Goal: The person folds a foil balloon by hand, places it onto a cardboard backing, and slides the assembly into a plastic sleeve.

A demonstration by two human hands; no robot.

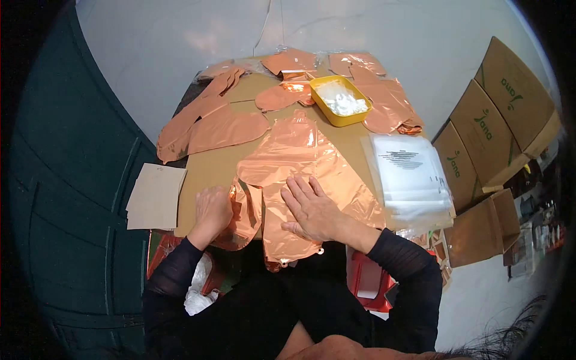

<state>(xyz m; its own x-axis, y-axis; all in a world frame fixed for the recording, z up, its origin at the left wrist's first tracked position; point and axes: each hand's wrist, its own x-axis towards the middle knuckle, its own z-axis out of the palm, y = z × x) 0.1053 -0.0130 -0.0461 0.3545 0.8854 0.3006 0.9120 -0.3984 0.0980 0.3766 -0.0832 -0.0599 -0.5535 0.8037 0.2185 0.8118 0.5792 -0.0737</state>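
Observation:
A flat, deflated foil balloon (300,150) in shiny copper colour lies across the middle of the table, its lower end reaching past the front edge. My right hand (312,210) rests palm down on it, fingers stretched out. At the balloon's folded left part, my left hand (213,209) is closed with its fingers curled at the foil edge; the fingertips are hidden. Small tabs show along the balloon's bottom edge. Above it stands a yellow tub (341,123) with white, crumpled material inside.
More copper foil balloons (228,129) lie along the back and left of the cardboard-covered table (198,174). Clear plastic bags (414,180) are stacked at right, grey-brown card sheets (156,195) at left. Cardboard boxes (483,126) stand at right, a dark green door (78,180) at left.

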